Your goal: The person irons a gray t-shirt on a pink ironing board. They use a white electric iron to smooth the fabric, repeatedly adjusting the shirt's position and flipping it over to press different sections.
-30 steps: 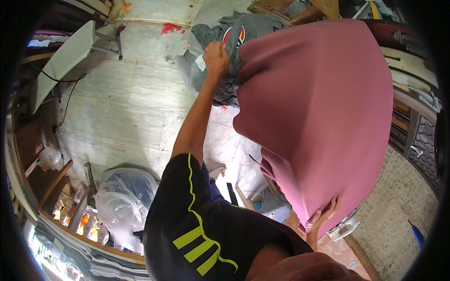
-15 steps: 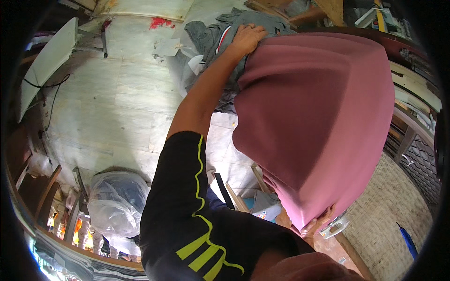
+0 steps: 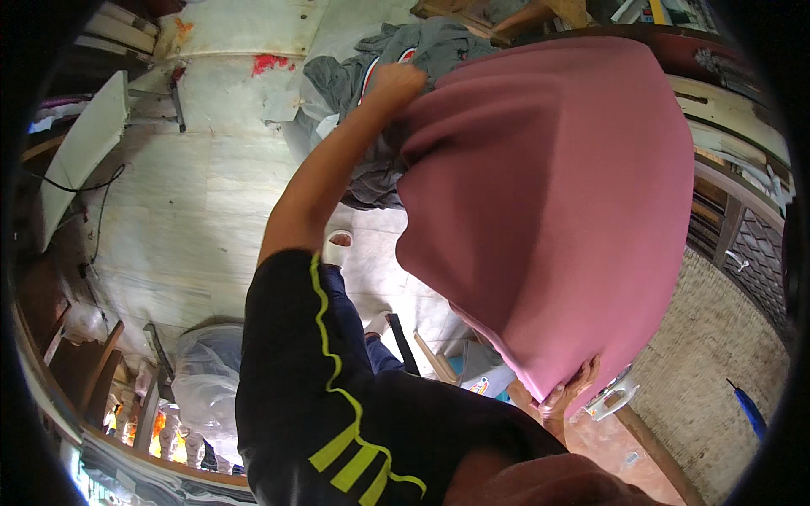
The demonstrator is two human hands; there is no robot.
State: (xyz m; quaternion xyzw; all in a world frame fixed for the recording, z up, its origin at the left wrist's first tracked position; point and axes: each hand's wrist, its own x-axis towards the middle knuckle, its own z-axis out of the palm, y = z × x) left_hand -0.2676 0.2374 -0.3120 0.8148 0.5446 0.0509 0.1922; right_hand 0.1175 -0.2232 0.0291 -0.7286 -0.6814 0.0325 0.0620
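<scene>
1. Head view: a black T-shirt sleeve (image 3: 283, 363) with yellow stripes fills the lower middle; its arm reaches well forward, probably so both ends of the cloth are within reach.

2. The right hand (image 3: 572, 390) is half closed over the near corner of a dusty-pink cloth (image 3: 591, 219) and appears to have hold of it. Creases meet there, suggesting it anchors that corner.

3. Just beside that hand sits a white handled appliance (image 3: 612, 401), perhaps a clothes iron, partly covered by the cloth; its support is unclear.

4. The cloth spreads broadly from this corner to the far side, likely laid over something wide that cannot be made out, its left edge hanging in waves.

5. The left hand (image 3: 399, 83) is curled nearly into a fist beside the cloth's far left edge. Its fingertips are hidden, so I cannot tell whether it pinches anything; folds running toward it hint at a pull.

6. Behind that hand, a grey garment (image 3: 447, 40) with a striped trim lies bunched against the cloth, seemingly pushed aside to leave it room.

7. Farther left, a white panel (image 3: 84, 160) with metal legs stands tipped on edge, perhaps stowed to save floor space.
</scene>
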